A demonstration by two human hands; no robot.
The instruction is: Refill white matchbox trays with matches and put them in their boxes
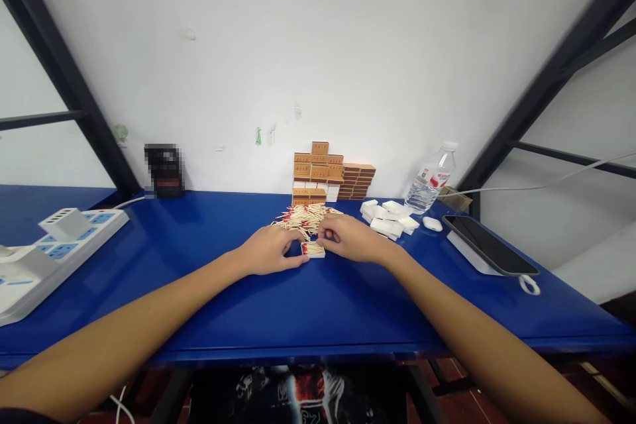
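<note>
A small white matchbox tray (317,254) lies on the blue table, with red-headed matches (312,248) in it. My left hand (272,250) has thumb and forefinger closed around the tray's left end. With its fingers curled into a pinch, my right hand (350,237) is at the tray's right end; whatever sits between those fingertips is hidden. Right behind both hands spreads a loose heap of matches (304,217), most of their heads red.
Brown matchboxes (318,169) are stacked against the wall behind the heap. Several white trays (390,218) lie to the right, near a water bottle (431,179), a white case (432,223) and a phone (489,245). A power strip (64,252) occupies the left side.
</note>
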